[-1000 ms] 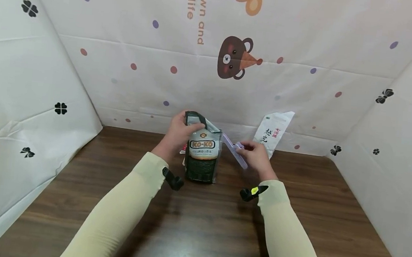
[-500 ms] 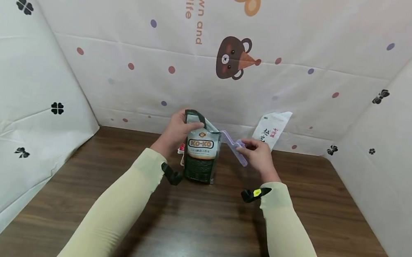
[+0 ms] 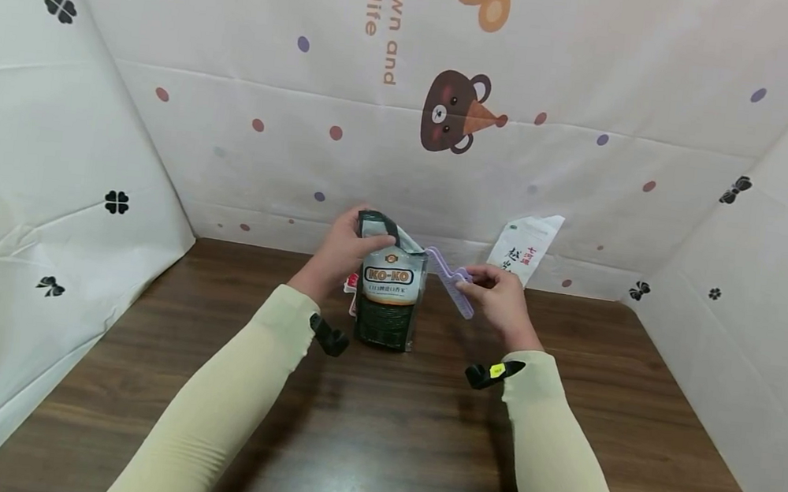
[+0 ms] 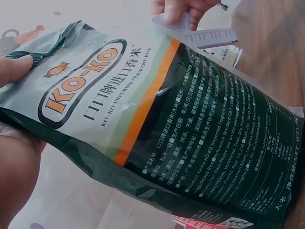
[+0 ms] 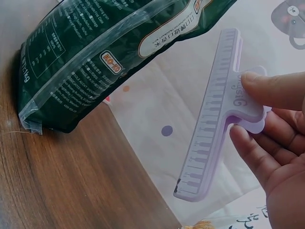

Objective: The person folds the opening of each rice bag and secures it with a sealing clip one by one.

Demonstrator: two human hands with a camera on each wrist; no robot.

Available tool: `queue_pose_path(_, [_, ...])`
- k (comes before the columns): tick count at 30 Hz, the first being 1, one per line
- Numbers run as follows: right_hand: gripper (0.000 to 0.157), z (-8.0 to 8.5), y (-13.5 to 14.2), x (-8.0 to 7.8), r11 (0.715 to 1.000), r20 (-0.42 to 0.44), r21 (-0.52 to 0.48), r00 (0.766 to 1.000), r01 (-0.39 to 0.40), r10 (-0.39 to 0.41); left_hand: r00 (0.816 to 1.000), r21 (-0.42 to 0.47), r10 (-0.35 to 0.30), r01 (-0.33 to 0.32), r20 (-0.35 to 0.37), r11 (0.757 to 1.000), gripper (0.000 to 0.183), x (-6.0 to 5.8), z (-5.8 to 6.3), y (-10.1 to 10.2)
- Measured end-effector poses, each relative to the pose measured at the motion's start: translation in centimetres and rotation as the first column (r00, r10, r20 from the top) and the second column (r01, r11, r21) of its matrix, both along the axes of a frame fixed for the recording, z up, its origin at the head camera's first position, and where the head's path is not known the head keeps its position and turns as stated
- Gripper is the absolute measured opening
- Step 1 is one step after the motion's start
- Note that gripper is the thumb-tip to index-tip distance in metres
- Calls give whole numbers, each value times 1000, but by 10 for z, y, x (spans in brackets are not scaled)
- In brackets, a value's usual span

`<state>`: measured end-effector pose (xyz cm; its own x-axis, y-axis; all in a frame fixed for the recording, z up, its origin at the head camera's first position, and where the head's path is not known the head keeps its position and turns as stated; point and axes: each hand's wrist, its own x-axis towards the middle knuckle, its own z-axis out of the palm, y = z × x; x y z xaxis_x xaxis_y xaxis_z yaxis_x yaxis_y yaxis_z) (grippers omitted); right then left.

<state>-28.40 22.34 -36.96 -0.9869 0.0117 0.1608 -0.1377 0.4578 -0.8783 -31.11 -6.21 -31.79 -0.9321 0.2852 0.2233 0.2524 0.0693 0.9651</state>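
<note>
One lilac bag clip (image 3: pixel 449 283) sits pinched by its handles in the right hand (image 3: pixel 498 304), just to the right of the rice bag's folded top and not yet touching it. Its long bar, printed with piano keys, slants from upper left to lower right, its upper end nearest the bag's top. The left hand (image 3: pixel 336 256) grips the top of the single green rice bag (image 3: pixel 389 297), which stands upright on the wooden table (image 3: pixel 376 434). One white packet (image 3: pixel 525 251) leans against the back wall behind the right hand.
</note>
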Motion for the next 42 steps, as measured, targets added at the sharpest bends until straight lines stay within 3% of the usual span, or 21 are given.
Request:
queue_pose_path(20, [37, 10, 4, 6, 999, -32, -48, 999, -21, 20, 1000, -23, 26, -26, 7, 999, 26, 1, 1, 1])
queue_pose_path(32, [30, 16, 5, 9, 996, -132, -34, 988, -88, 83, 999, -23, 25, -24, 21, 999, 27, 2, 1, 0])
queue_pose_path(42, [27, 22, 2, 12, 991, -136, 4, 982, -130, 130, 1000, -14, 20, -20, 23, 1000, 28, 3, 1, -1])
